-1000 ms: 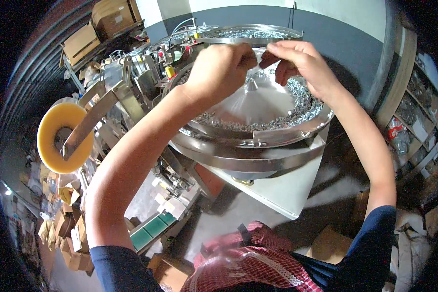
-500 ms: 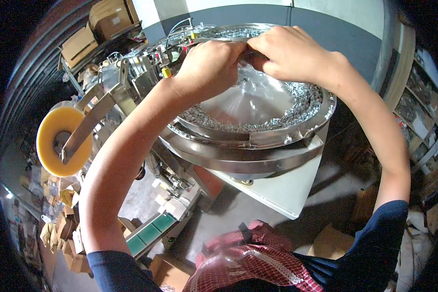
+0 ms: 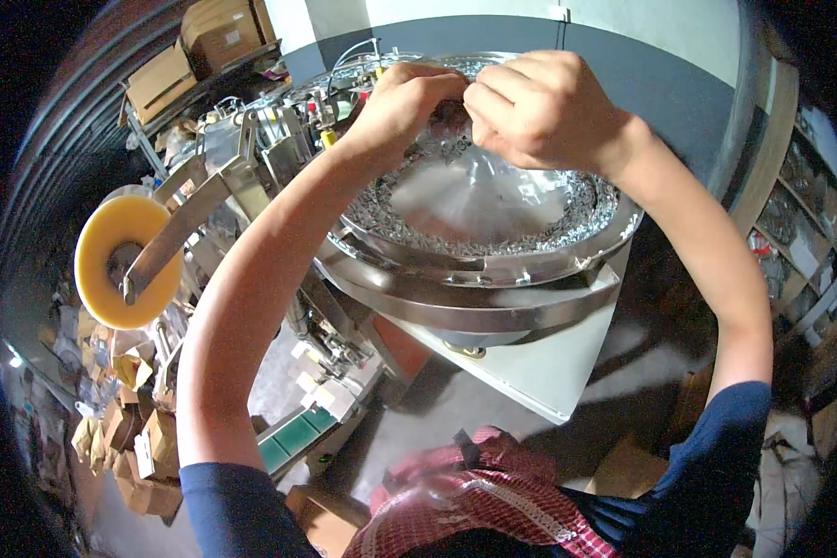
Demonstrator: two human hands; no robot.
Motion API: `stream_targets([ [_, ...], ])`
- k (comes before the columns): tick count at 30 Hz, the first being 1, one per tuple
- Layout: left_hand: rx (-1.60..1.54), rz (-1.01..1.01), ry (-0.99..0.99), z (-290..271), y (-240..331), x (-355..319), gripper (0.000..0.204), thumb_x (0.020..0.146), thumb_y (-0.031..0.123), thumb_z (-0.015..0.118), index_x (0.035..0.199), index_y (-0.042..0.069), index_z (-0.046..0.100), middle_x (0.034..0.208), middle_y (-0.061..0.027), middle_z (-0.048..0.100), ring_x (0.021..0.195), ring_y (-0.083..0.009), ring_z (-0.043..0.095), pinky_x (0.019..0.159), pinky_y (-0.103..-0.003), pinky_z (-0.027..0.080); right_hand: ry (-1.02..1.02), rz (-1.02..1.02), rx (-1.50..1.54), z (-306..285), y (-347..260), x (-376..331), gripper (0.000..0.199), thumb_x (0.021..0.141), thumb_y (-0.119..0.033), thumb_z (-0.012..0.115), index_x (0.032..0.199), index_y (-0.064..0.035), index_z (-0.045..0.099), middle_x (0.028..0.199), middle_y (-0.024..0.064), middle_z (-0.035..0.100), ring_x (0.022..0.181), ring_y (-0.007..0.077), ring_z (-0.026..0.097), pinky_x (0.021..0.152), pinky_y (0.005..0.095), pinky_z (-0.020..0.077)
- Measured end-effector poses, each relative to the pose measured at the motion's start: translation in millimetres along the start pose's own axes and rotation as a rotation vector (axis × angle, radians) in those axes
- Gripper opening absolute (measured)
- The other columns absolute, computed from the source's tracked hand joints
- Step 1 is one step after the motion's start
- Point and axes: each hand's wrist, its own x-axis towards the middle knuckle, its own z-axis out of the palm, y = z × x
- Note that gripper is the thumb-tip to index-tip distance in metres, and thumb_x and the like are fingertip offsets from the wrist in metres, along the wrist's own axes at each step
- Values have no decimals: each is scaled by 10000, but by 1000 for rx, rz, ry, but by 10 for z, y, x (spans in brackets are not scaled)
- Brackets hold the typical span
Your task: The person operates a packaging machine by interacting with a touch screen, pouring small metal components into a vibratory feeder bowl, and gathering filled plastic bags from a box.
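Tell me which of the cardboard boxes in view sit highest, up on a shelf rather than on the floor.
The two brown cardboard boxes at upper left, on the metal rack behind the machine; the other boxes lie on the floor.

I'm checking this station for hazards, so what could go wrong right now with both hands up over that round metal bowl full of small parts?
The left hand and right hand pinch a clear plastic bag above the round metal bowl. If the grip slips, the bag could drop among the small metal parts ringing the bowl. Both forearms reach across the rim, so a sleeve or elbow might catch the brackets at the person's left, near the yellow tape roll.
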Motion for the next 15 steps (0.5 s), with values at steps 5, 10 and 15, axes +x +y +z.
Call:
stream_targets([
  [5, 381, -131, -70, -172, -274, 258, 299, 749, 220, 596, 791, -69, 657, 693, -145, 643, 648, -200, 594, 663, -334, 484, 101, -23, 32, 44, -129, -67, 133, 660, -84, 637, 664, -53, 508, 600, 59, 474, 506, 186, 530, 470, 296, 456],
  [10, 919, -96, -167, -142, -664, 420, 309, 697, 235, 559, 744, -56, 650, 738, -244, 645, 748, -342, 661, 724, -401, 516, 65, -39, 19, -24, -263, -158, 94, 652, -43, 629, 712, -18, 561, 630, 65, 509, 523, 190, 541, 485, 291, 470],
  [15, 1025, -55, -317, -182, -761, 461, 303, 736, 222, 542, 729, -57, 661, 689, -194, 658, 623, -265, 673, 657, -370, 547, 1, -16, 97, -82, -306, -197, 108, 654, -38, 639, 739, 1, 584, 650, 76, 532, 532, 195, 550, 486, 293, 471],
])
